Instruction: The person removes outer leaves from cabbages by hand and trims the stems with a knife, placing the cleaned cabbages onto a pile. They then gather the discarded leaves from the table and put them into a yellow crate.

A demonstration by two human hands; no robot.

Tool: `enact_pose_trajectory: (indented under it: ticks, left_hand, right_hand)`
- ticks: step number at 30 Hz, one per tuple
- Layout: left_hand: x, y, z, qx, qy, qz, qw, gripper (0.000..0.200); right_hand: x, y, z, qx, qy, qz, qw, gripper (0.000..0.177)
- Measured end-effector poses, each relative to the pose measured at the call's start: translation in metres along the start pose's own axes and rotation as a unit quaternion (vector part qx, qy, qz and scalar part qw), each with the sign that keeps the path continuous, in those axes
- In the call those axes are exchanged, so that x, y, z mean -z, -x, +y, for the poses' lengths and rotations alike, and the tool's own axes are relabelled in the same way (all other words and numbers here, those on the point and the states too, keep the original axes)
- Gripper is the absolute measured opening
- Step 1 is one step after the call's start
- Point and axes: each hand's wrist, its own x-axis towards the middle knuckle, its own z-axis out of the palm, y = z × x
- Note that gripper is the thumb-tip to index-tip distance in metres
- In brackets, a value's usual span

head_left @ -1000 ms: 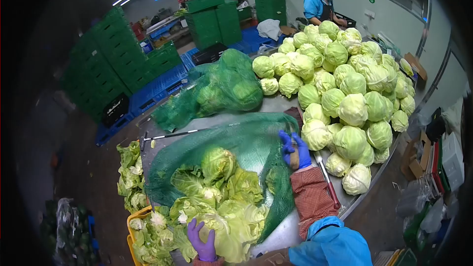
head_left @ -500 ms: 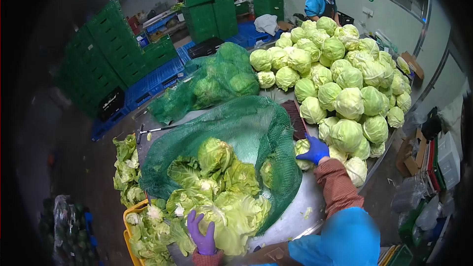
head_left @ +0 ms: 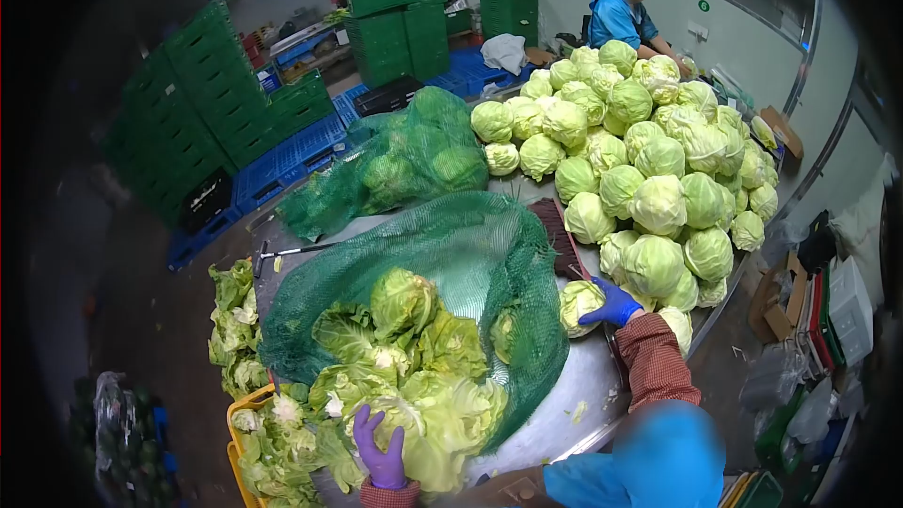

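Note:
My right hand [head_left: 616, 304], in a purple-blue glove, grips a pale green cabbage [head_left: 579, 309] from its right side at the near corner of the cabbage pile. My left hand [head_left: 380, 449], in a purple glove, has its fingers spread and holds nothing. It is beside loose outer cabbage leaves [head_left: 456, 414] at the table's near side. Behind them, a leafy cabbage [head_left: 403, 299] rests at the mouth of a green mesh bag [head_left: 414, 235], which lies spread over the metal table [head_left: 564, 423]. One more cabbage [head_left: 503, 337] shows through the mesh.
A tall heap of trimmed cabbages [head_left: 658, 169] covers the right side. A filled mesh bag [head_left: 404, 155] lies farther back. Leaves fill a yellow crate [head_left: 237, 452]. Green crates [head_left: 193, 94] stand left, and a co-worker [head_left: 621, 14] stands behind the heap.
My right hand has closed around the cabbage, which now shows more fully. My left hand stays spread. The co-worker's arm has reached out over the back of the heap.

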Motion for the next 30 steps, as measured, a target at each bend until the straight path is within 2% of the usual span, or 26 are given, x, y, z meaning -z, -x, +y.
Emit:
enact_pose_trajectory:
  ticks: [3, 5, 6, 7, 10, 13, 14, 15, 17, 18, 21, 23, 24, 25, 27, 28, 30]
  left_hand:
    - [-0.001, 0.001, 0.003, 0.007, 0.003, 0.000, 1.000, 0.040]
    - [0.000, 0.000, 0.002, 0.006, 0.001, -0.002, 1.000, 0.040]
    - [0.000, 0.000, 0.001, 0.008, -0.002, -0.003, 1.000, 0.040]
    - [0.000, 0.001, 0.000, 0.006, 0.001, -0.003, 1.000, 0.040]
    - [0.000, 0.002, 0.002, -0.009, -0.012, 0.000, 1.000, 0.040]
    - [-0.001, 0.002, 0.003, -0.003, -0.013, 0.019, 1.000, 0.036]
    - [0.000, 0.001, 0.001, -0.003, -0.014, 0.014, 1.000, 0.037]
    - [0.000, 0.000, 0.000, -0.003, -0.016, 0.010, 1.000, 0.037]
    - [-0.001, -0.001, 0.000, -0.001, -0.023, 0.013, 1.000, 0.037]
    - [-0.001, -0.001, -0.002, -0.002, -0.022, 0.013, 1.000, 0.037]
    - [-0.004, -0.003, 0.000, -0.001, -0.019, 0.008, 1.000, 0.037]
    - [-0.006, -0.006, 0.008, 0.001, -0.019, 0.000, 1.000, 0.036]
    - [-0.008, -0.008, 0.015, 0.002, -0.018, -0.001, 1.000, 0.036]
    - [-0.008, -0.010, 0.019, 0.002, -0.016, -0.001, 1.000, 0.035]
    - [-0.009, -0.010, 0.016, -0.007, -0.014, 0.007, 1.000, 0.034]
    - [-0.009, -0.011, 0.012, -0.015, -0.011, 0.019, 1.000, 0.034]
    - [-0.005, -0.010, 0.003, -0.019, -0.017, 0.037, 0.999, 0.034]
  right_hand:
    - [-0.017, -0.008, 0.020, 0.017, 0.072, 0.017, 0.997, 0.122]
    - [-0.021, -0.007, 0.019, 0.100, -0.074, 0.047, 0.991, 0.122]
    - [-0.020, -0.005, 0.019, 0.072, -0.142, 0.023, 0.987, 0.119]
    - [-0.020, 0.001, 0.011, 0.073, -0.141, 0.026, 0.987, 0.119]
    - [-0.021, 0.024, -0.005, 0.048, -0.019, 0.130, 0.990, 0.103]
    - [-0.023, 0.041, -0.017, 0.110, 0.064, 0.198, 0.972, 0.100]
    - [-0.021, 0.047, -0.025, 0.133, 0.114, 0.238, 0.955, 0.098]
    - [-0.015, 0.052, -0.034, 0.136, 0.114, 0.239, 0.955, 0.098]
    - [-0.003, 0.060, -0.051, 0.113, 0.203, 0.348, 0.908, 0.097]
    - [0.006, 0.061, -0.057, 0.153, 0.174, 0.385, 0.894, 0.097]
    - [0.044, 0.048, -0.088, 0.283, -0.063, 0.414, 0.863, 0.093]
    - [0.067, 0.016, -0.097, 0.311, -0.097, 0.452, 0.830, 0.087]
    - [0.074, 0.006, -0.115, 0.231, -0.294, 0.385, 0.844, 0.084]
    - [0.082, -0.004, -0.132, 0.141, -0.477, 0.299, 0.814, 0.081]
    - [0.096, -0.057, -0.129, 0.121, -0.572, 0.269, 0.765, 0.073]
    - [0.102, -0.084, -0.126, 0.104, -0.596, 0.262, 0.752, 0.063]
    - [0.115, -0.136, -0.132, 0.115, -0.664, 0.288, 0.680, 0.063]
